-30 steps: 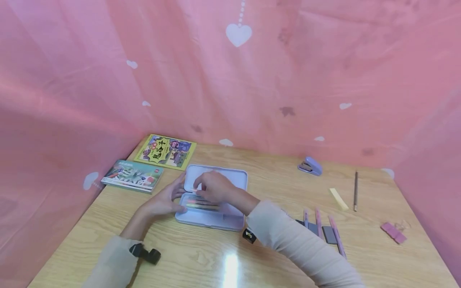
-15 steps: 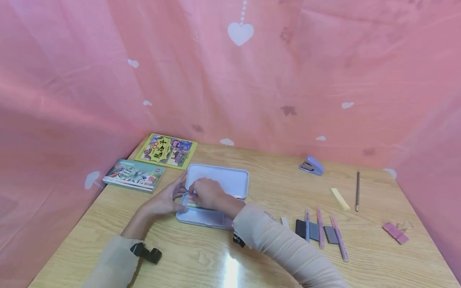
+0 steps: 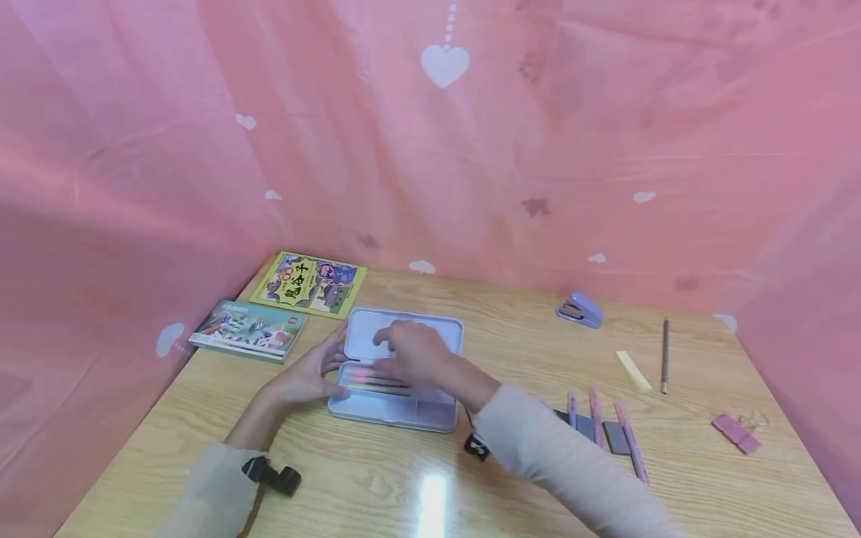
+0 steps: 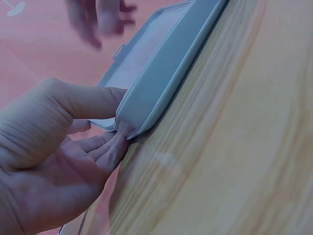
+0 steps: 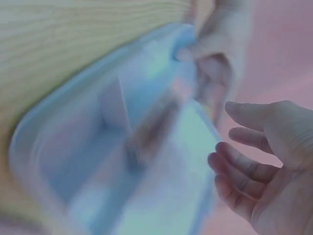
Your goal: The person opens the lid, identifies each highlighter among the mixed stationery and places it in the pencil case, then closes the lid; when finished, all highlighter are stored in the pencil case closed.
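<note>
A pale blue pencil case lies on the table with its lid raised at the back. Several pens or pencils with pinkish ends lie side by side in its rear compartment; the right wrist view blurs them. My left hand holds the case's left end, thumb on the near rim and fingers round the corner, as the left wrist view shows. Over the case and in front of the lid, my right hand hovers with loosely bent, spread fingers and nothing in them.
Two books lie left of the case. To the right are a purple stapler, a pale yellow strip, a pencil, pink clip, and several pens across dark grey blocks.
My right hand reached down to the left among the pens in the case, then lifted back up and right with its fingers apart. The left hand has stayed on the case.
</note>
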`<action>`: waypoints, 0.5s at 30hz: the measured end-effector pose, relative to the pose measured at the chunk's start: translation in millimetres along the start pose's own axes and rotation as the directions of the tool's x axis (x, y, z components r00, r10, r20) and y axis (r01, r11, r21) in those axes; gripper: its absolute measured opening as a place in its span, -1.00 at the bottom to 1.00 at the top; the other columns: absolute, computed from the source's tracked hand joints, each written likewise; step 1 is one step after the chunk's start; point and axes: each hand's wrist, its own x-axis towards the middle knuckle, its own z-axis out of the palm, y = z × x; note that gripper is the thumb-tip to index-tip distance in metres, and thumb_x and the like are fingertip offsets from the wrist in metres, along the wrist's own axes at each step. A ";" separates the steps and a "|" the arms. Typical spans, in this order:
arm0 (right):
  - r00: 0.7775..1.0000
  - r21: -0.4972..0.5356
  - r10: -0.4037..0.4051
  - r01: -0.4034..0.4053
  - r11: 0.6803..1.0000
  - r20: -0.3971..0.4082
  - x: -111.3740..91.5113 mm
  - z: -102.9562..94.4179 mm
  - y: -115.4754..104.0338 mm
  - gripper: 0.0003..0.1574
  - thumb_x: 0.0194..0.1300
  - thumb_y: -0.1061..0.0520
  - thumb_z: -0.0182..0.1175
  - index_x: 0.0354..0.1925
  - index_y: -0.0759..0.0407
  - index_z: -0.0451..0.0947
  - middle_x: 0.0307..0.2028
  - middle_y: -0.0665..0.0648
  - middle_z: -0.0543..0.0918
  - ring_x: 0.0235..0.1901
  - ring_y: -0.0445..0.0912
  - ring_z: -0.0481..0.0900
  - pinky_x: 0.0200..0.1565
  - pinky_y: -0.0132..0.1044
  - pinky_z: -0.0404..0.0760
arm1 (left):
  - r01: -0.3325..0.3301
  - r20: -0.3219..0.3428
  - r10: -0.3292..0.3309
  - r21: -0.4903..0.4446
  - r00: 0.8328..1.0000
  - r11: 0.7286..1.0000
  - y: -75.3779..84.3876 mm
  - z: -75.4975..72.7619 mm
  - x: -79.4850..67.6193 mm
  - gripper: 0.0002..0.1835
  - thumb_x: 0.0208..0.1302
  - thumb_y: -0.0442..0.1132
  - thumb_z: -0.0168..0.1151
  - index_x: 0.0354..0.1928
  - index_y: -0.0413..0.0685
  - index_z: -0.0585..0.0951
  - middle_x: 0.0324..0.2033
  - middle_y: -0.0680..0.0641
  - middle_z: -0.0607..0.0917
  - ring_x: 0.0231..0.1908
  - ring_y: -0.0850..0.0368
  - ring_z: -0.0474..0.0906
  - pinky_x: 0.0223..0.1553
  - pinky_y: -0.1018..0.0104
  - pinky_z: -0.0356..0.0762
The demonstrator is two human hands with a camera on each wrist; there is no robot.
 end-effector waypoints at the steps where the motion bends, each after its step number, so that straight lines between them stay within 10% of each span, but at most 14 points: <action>1: 1.000 0.009 -0.002 0.002 1.000 -0.026 -9.5 -7.8 4.7 -0.52 0.16 -0.06 0.29 0.02 0.09 0.60 -0.21 0.07 0.70 -0.25 -0.14 0.62 -0.31 -0.31 0.63 | -0.005 0.000 0.005 0.002 1.000 1.000 0.3 0.2 0.0 0.32 -0.14 -0.50 0.41 0.46 0.42 -0.26 0.29 -0.15 0.34 0.25 -0.07 0.32 0.34 0.07 0.23; 15: 0.930 -0.027 0.303 -0.315 0.949 -0.207 -171.0 -64.9 114.4 -0.48 0.17 -0.06 0.28 0.04 0.18 0.56 -0.28 0.14 0.69 -0.40 -0.09 0.65 -0.49 -0.25 0.61 | -0.035 -0.007 0.035 0.014 0.999 0.999 -0.9 0.9 0.2 0.30 -0.14 -0.48 0.42 0.46 0.44 -0.23 0.25 -0.11 0.37 0.25 -0.06 0.31 0.36 0.07 0.18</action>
